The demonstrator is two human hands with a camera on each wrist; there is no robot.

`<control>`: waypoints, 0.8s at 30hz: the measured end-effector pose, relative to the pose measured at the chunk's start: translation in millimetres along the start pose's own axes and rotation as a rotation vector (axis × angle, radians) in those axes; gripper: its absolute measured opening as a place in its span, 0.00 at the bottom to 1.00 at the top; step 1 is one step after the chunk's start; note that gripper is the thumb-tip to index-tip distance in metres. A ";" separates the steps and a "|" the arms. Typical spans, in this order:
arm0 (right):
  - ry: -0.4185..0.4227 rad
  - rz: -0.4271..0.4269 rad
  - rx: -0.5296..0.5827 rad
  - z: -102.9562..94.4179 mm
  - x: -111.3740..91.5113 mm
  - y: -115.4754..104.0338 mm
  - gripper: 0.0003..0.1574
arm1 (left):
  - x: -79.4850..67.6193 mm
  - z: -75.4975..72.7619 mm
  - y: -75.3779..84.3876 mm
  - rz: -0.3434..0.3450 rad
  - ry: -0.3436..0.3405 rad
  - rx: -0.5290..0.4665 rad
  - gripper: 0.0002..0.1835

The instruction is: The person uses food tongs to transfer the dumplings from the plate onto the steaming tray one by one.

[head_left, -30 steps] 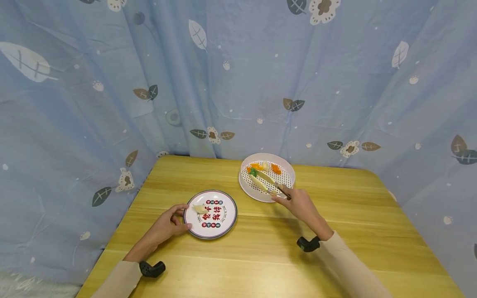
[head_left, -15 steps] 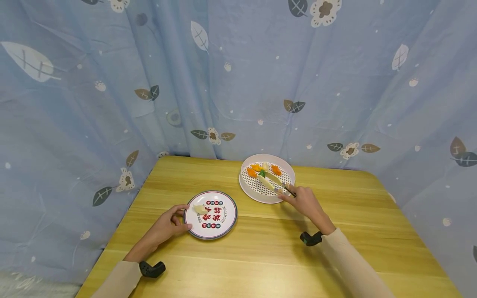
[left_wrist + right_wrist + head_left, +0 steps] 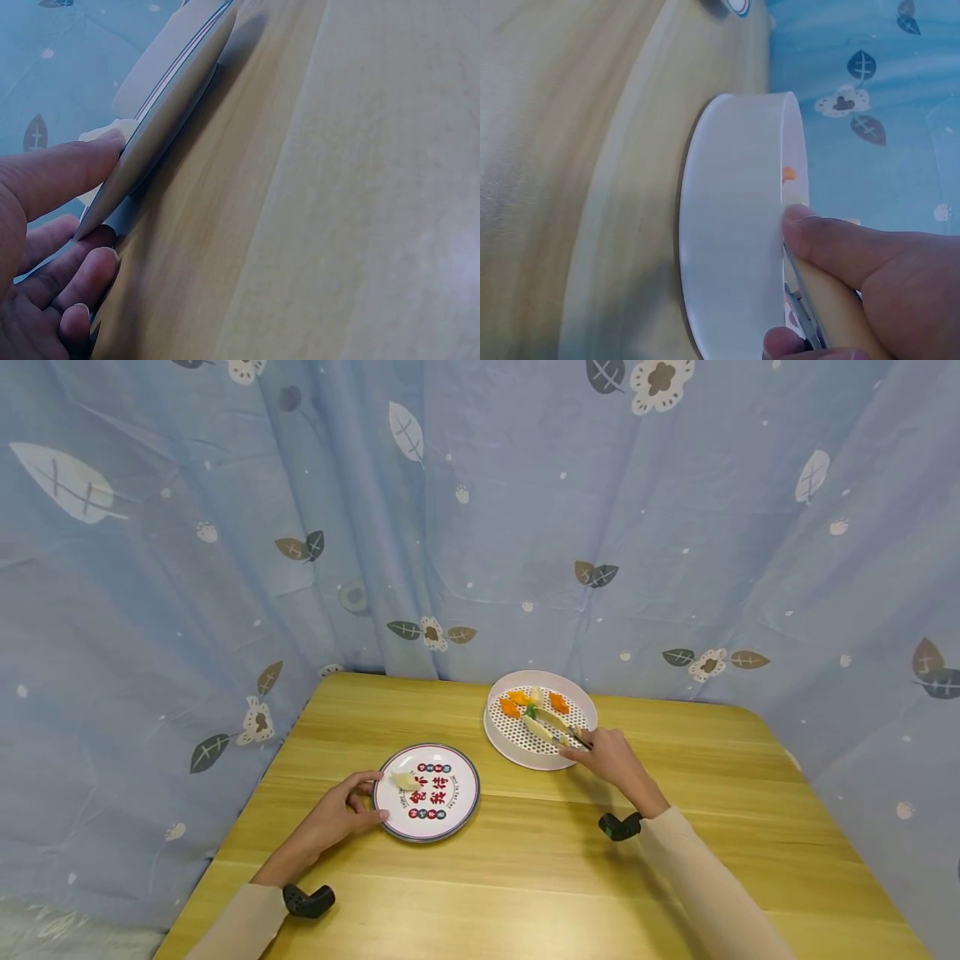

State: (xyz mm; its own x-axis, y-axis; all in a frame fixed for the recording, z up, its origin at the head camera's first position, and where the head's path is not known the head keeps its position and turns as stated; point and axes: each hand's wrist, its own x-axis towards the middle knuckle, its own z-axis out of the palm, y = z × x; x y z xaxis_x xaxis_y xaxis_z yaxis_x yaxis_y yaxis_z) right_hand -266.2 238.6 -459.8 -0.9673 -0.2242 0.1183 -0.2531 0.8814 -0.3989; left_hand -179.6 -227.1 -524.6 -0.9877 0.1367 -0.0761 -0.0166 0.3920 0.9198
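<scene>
My left hand (image 3: 335, 814) holds the left rim of a round white plate (image 3: 461, 806) with red characters, thumb over the rim and fingertips below it. On the plate lies a pale dumpling-shaped piece (image 3: 406, 782). My right hand (image 3: 611, 762) grips a pair of tongs (image 3: 552, 719), their tips low inside a white round steamer basket (image 3: 517, 754). A small green piece (image 3: 531, 711) is at the tong tips; whether it is pinched or lies on the perforated base I cannot tell. In the right wrist view the basket wall (image 3: 735, 225) hides most of the tongs' arms.
Orange pieces (image 3: 509, 707), a yellow piece (image 3: 519, 697) and a whitish piece (image 3: 537, 697) lie in the basket's far half, with another orange piece (image 3: 558, 702) to the right. A blue curtain (image 3: 480, 527) hangs behind the wooden table (image 3: 480, 893).
The tongs and the green piece have moved right in the basket, away from the left orange piece, and have stayed nearly still in the last half second. The left hand keeps its place on the plate.
</scene>
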 end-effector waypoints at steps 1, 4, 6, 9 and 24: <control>-0.009 0.007 0.001 -0.5 0.8 -0.3 0.28 | 0.3 0.0 -0.2 -0.001 0.000 0.001 0.37; -0.023 0.020 -0.003 -0.7 2.2 -0.1 0.28 | 1.0 0.3 -2.6 0.007 -0.001 0.007 0.36; -0.026 0.025 0.001 -0.4 2.9 0.0 0.29 | 1.5 0.6 -3.9 0.012 0.001 0.010 0.36; -0.022 0.027 0.000 -0.6 3.5 -0.4 0.30 | 1.7 0.3 -4.3 0.018 0.003 0.010 0.36; 0.060 -0.041 0.035 -2.7 -4.0 -6.2 0.38 | 0.8 0.2 -0.5 -0.003 0.002 0.014 0.37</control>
State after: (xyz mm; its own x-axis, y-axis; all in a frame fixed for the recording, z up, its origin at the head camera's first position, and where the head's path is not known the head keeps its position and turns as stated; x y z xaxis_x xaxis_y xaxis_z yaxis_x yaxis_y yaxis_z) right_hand -260.7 235.3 -455.3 -0.9539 -0.2334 0.1885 -0.2934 0.8567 -0.4241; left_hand -180.4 -227.0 -525.2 -0.9880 0.1336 -0.0776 -0.0171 0.4049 0.9142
